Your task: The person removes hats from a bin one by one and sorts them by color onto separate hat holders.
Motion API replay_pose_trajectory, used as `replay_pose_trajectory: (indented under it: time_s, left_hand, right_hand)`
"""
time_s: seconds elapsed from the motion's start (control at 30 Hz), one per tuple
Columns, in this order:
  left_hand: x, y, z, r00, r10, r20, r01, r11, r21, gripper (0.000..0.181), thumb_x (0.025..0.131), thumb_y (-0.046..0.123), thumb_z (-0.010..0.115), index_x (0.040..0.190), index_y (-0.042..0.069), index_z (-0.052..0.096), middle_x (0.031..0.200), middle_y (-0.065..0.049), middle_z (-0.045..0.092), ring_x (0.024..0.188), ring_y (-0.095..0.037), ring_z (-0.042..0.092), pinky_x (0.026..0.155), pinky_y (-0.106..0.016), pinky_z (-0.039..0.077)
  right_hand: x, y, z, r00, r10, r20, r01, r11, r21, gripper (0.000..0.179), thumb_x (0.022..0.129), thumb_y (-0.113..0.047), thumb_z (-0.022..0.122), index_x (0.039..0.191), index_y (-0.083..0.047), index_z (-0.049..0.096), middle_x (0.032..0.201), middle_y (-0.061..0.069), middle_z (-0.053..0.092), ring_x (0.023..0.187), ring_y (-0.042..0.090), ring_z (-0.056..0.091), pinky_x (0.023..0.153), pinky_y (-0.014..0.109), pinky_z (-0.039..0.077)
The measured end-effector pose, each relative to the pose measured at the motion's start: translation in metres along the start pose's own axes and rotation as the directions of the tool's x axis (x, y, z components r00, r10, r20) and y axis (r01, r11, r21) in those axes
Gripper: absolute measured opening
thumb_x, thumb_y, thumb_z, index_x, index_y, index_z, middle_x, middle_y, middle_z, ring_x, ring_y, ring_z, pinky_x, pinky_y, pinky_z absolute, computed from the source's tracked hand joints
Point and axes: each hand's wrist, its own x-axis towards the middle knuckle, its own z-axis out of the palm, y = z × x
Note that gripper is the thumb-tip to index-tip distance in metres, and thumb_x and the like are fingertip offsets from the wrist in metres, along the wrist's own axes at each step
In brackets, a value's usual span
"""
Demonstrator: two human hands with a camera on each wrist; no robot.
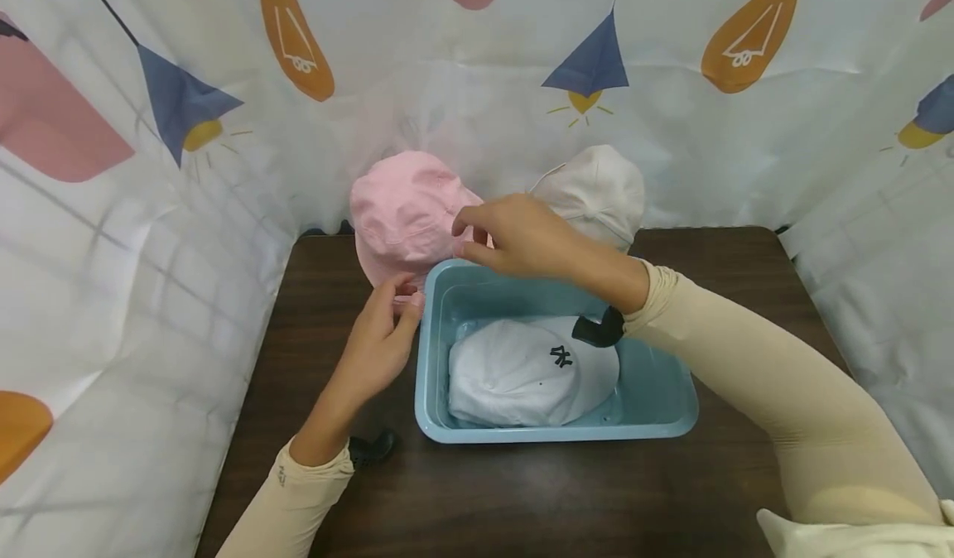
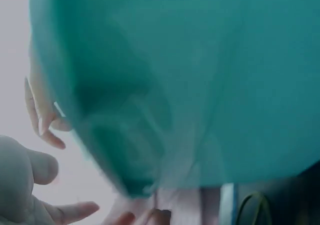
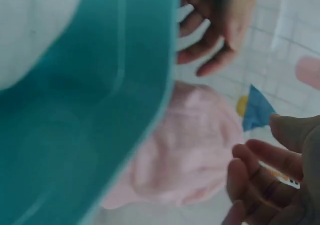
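Note:
A pink cap stands on the table behind the left end of a light blue plastic tub. My left hand is beside the tub's left wall, fingertips close to the cap's brim, nothing in its grasp. Over the tub's back rim hovers my right hand, loosely bent fingers pointing at the pink cap's right side; the right wrist view also shows these fingers apart from the cap. Inside the tub lies a white cap with a dark NY emblem. My right hand partly covers a cream cap.
Dark brown wooden table under everything. White curtain with lamp and bulb prints hangs behind the caps and along both sides. A black wrist strap piece under my right wrist overlaps the white cap in the head view.

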Motion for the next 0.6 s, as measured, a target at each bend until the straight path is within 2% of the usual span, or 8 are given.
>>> replay_pose_trajectory:
  time_s: [0.1,0.17,0.33,0.43,0.6]
  left_hand:
    - [-0.005,0.0,0.012,1.0,0.01,0.028,-0.008,0.999,-0.053,0.053,0.11,0.035,0.042,0.156,0.008,0.035,0.146,-0.015,0.049,0.13,-0.033,0.055,0.108,-0.054,0.047]
    - [-0.007,-0.001,0.018,0.999,0.009,0.044,-0.006,0.997,-0.075,0.056,0.111,0.036,0.041,0.16,0.011,0.029,0.153,-0.013,0.044,0.137,-0.031,0.049,0.112,-0.055,0.042]
    - [-0.012,-0.003,0.027,0.996,-0.037,0.08,0.043,0.997,-0.07,0.063,0.111,0.039,0.039,0.165,0.016,0.016,0.169,-0.006,0.024,0.153,-0.028,0.029,0.123,-0.056,0.025]
    - [-0.014,-0.004,0.03,0.995,-0.053,0.087,0.058,0.997,-0.052,0.065,0.111,0.038,0.038,0.166,0.017,0.011,0.171,-0.006,0.017,0.155,-0.028,0.025,0.124,-0.057,0.023]
    - [-0.015,-0.006,0.036,0.998,-0.044,0.055,0.046,0.998,-0.04,0.065,0.111,0.032,0.04,0.166,0.015,0.01,0.171,-0.008,0.019,0.154,-0.031,0.028,0.123,-0.058,0.025]
  right_hand:
    - [-0.015,0.001,0.019,0.996,-0.087,-0.023,0.085,0.994,-0.069,0.025,0.099,-0.037,0.067,0.113,-0.017,0.073,0.081,-0.006,0.069,0.069,0.011,0.061,0.063,0.03,0.05]
    - [-0.025,0.002,0.031,0.989,-0.151,-0.01,0.149,0.984,-0.094,0.025,0.098,-0.039,0.069,0.112,-0.018,0.073,0.08,-0.007,0.067,0.068,0.009,0.06,0.061,0.029,0.05]
    - [-0.045,0.002,0.056,0.947,-0.302,0.106,0.313,0.944,-0.107,0.027,0.098,-0.041,0.069,0.113,-0.019,0.071,0.088,-0.005,0.071,0.07,0.008,0.064,0.062,0.028,0.052]
    - [-0.051,0.001,0.069,0.925,-0.327,0.193,0.355,0.925,-0.136,0.03,0.096,-0.044,0.069,0.115,-0.021,0.072,0.091,-0.006,0.073,0.075,0.01,0.067,0.064,0.031,0.053]
    - [-0.058,-0.002,0.087,0.893,-0.296,0.339,0.372,0.909,-0.186,0.035,0.094,-0.049,0.071,0.12,-0.026,0.072,0.093,-0.008,0.073,0.083,0.012,0.069,0.067,0.036,0.051]
